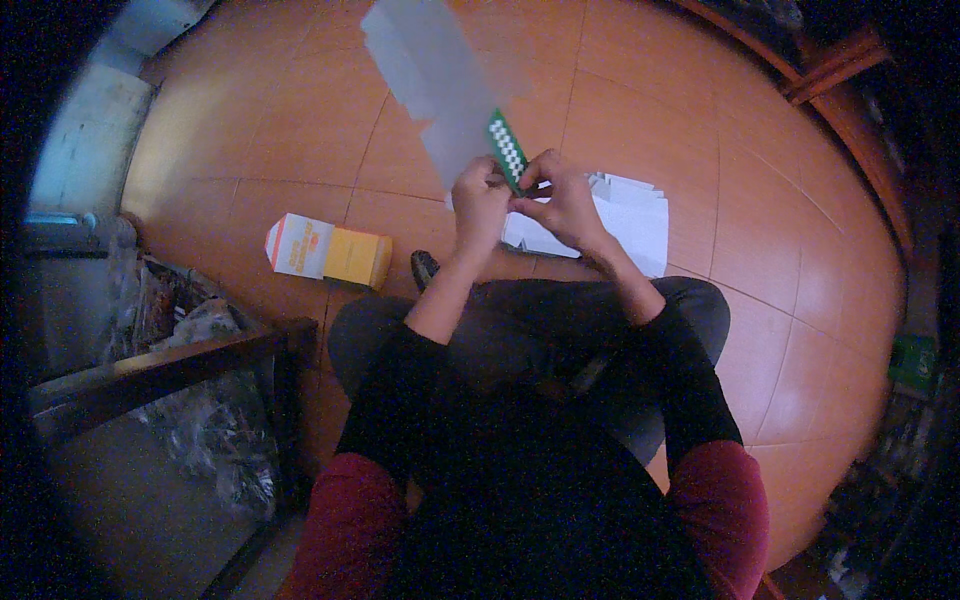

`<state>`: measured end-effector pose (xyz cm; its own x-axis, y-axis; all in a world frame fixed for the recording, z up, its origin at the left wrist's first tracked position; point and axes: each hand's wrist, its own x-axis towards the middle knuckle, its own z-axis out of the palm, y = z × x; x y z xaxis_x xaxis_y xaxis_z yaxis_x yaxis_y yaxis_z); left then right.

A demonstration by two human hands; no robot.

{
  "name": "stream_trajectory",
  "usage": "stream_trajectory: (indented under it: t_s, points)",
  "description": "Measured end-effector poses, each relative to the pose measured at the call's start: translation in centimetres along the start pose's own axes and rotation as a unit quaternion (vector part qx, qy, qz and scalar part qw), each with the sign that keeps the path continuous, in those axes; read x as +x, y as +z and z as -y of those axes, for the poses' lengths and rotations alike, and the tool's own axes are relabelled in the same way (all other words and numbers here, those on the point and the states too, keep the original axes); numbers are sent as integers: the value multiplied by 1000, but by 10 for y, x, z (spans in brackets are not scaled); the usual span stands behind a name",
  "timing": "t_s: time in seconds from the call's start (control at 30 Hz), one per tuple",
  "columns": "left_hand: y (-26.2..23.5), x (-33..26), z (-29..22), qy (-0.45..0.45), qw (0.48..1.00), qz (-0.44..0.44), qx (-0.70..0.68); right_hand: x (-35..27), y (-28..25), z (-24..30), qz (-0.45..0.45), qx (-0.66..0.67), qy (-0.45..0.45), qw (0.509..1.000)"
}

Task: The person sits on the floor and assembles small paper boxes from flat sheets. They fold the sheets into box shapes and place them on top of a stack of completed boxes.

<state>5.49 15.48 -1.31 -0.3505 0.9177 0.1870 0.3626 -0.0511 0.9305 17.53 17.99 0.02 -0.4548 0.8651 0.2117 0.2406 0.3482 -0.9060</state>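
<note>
Hands up front, both pinching the same thing: a long flat grey cardboard carton blank with a green-and-white checkered flap (455, 95), held up in the air over the orange tiled floor (700, 130), above the person's crossed legs. Left hand (480, 200) is closed on the lower end of the blank just beside the checkered bit, thumb and fingers pressed together on the card. Right hand (560, 205) is curled shut on the same end from the other side, fingertips nearly touching the left ones. Looks like thin card to me, so light, fairly stiff along its length but easy to crease, and the far end sticks way out unsupported, so I'd guess it flops if you only hold one corner. Best grip is probably right at a fold line near the flap, where both hands already are. Behind the hands there's a stack of flat white carton blanks (625, 215) on the floor, and off to the left a folded-up white and yellow box (330, 252) lying on its side, well apart from the stack.
</note>
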Motion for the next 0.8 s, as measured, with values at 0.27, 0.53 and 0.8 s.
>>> stream_trajectory:
  t_s: [0.27, 0.53, 0.8]
  points:
    - [4, -2, 1, -38, 994, 79, -62, 11, -24, -29, 44, -27, -17, 999]
    - [30, -38, -14, 77, 934, 195, 289, 16, -42, -32, -190, -14, 29, 981]
    - [27, -22, -13, 154, 981, -36, 114, 5, -20, -15, -50, 68, 73, 994]
